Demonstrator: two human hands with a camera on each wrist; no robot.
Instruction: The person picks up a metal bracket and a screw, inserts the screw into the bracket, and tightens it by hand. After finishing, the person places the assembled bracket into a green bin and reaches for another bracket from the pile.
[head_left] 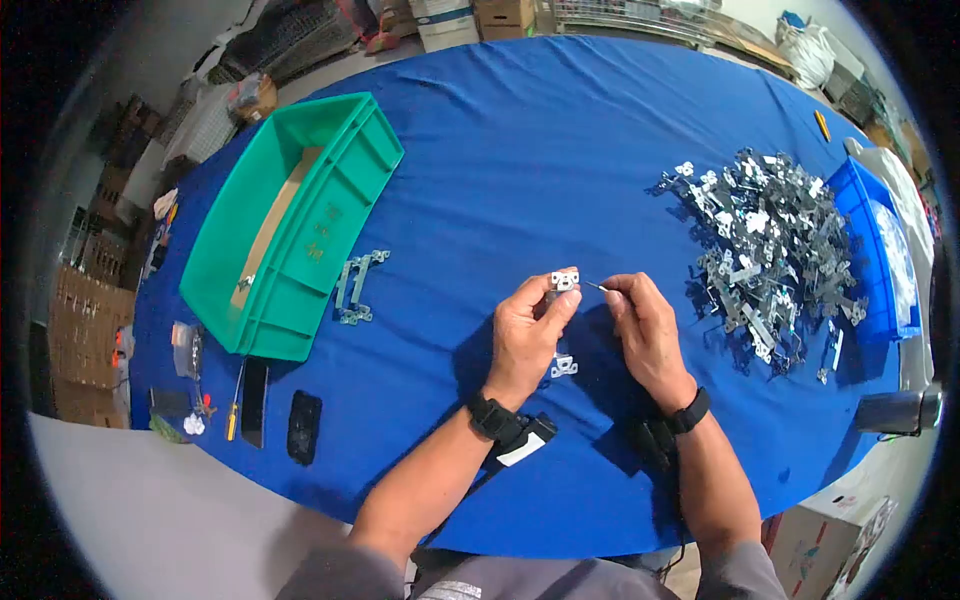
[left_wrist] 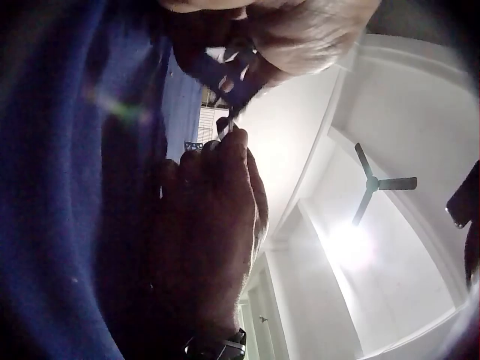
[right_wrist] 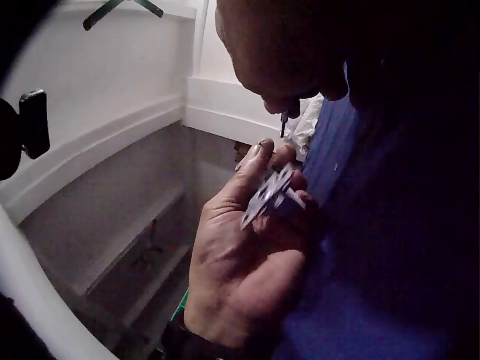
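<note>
My left hand [head_left: 525, 345] pinches a small silver metal bracket [head_left: 565, 281] with holes between thumb and fingers, out over the blue cloth. In the right wrist view the bracket [right_wrist: 270, 193] stands out from the fingers, above the palm. My right hand [head_left: 648, 335] is close by on the right, with a short thin metal pin [head_left: 595, 287] between thumb and fingertips. The pin [right_wrist: 283, 124] points toward the left hand's fingertips; its exact kind is too small to make out. Another bracket [head_left: 564, 366] lies on the cloth between the two hands.
A large pile of metal brackets [head_left: 770, 250] lies at the right beside a blue bin [head_left: 870, 255]. A green crate [head_left: 345, 215] stands at the left, with several brackets [head_left: 358, 287] next to it. Phones [head_left: 303, 427] and a yellow-handled screwdriver [head_left: 232, 420] lie front left on the blue cloth [head_left: 510, 170].
</note>
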